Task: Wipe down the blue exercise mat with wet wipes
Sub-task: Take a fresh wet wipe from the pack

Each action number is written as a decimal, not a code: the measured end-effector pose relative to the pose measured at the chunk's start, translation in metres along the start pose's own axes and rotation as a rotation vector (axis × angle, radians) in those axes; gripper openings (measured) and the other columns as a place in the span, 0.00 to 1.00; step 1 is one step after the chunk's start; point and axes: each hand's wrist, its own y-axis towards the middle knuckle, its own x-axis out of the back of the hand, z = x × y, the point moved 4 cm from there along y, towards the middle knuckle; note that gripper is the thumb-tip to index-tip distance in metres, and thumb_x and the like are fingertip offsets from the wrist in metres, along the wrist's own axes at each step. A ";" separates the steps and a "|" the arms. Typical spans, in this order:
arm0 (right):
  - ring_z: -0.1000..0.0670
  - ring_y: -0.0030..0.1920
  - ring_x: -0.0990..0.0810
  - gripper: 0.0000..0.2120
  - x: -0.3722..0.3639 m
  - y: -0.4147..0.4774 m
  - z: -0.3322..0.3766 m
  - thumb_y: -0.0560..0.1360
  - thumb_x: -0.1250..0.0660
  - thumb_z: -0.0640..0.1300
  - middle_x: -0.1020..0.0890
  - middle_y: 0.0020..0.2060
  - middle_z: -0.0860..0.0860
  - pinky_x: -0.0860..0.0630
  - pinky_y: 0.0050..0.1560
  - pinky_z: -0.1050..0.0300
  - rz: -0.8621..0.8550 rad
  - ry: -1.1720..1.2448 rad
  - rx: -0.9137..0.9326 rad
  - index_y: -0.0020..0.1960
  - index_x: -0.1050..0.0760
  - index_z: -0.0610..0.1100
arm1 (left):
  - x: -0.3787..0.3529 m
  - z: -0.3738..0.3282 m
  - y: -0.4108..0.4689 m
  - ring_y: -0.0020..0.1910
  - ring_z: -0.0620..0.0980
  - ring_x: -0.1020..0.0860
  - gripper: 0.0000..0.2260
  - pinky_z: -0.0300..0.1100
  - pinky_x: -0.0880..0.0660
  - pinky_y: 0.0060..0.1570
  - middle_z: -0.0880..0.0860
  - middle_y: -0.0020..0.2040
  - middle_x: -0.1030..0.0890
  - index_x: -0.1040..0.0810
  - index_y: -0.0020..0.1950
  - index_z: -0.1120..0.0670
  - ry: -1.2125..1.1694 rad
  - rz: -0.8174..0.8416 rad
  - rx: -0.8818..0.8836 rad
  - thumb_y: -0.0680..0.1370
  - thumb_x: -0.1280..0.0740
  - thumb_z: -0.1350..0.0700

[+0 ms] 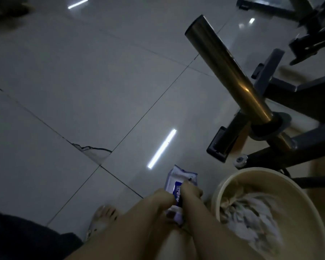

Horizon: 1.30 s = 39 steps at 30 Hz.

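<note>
Wipes pack (pixel 180 177) in grip of L hand (pixel 164 197) & R hand (pixel 191 191), long axis away from body.

The room is dim and grey. Light shows only as glare on the glossy floor tiles (pixel 83 81): one bright white bar (pixel 162 148) near the middle and a fainter bar (pixel 77 3) far left. A warm highlight runs along the metal tube (pixel 231 72). Blur smears the cloth (pixel 251 212) in the basin (pixel 219 192) at near right and the lettering on the pack of wipes (pixel 178 182). Tile joints bow towards the edges.
</note>
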 end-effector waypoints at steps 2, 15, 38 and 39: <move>0.38 0.59 0.23 0.34 -0.007 0.009 -0.009 0.74 0.33 0.59 0.25 0.65 0.38 0.23 0.56 0.47 0.087 0.102 -0.040 0.71 0.33 0.38 | 0.004 0.000 -0.006 0.35 0.53 0.20 0.04 0.41 0.25 0.33 0.57 0.40 0.21 0.22 0.49 0.60 -0.072 -0.038 0.008 0.76 0.30 0.63; 0.37 0.47 0.14 0.35 -0.007 -0.123 0.100 0.55 0.23 0.55 0.14 0.47 0.38 0.19 0.53 0.34 0.600 0.403 0.387 0.58 0.19 0.39 | 0.099 -0.059 -0.102 0.48 0.60 0.18 0.29 0.62 0.17 0.44 0.58 0.54 0.21 0.36 0.61 0.52 -0.523 -0.365 -0.238 0.69 0.23 0.49; 0.43 0.51 0.14 0.25 -0.174 -0.669 0.094 0.80 0.40 0.64 0.14 0.51 0.41 0.19 0.53 0.46 1.401 0.197 0.977 0.59 0.20 0.44 | 0.416 0.125 -0.495 0.54 0.46 0.25 0.28 0.44 0.22 0.52 0.46 0.55 0.28 0.29 0.62 0.47 0.016 -1.726 -0.675 0.70 0.26 0.35; 0.44 0.50 0.13 0.24 -0.189 -0.674 0.084 0.80 0.39 0.63 0.13 0.50 0.42 0.19 0.53 0.45 1.389 0.167 0.981 0.58 0.20 0.44 | 0.420 0.140 -0.496 0.53 0.45 0.24 0.29 0.44 0.22 0.52 0.46 0.55 0.27 0.29 0.62 0.47 0.041 -1.726 -0.633 0.69 0.27 0.33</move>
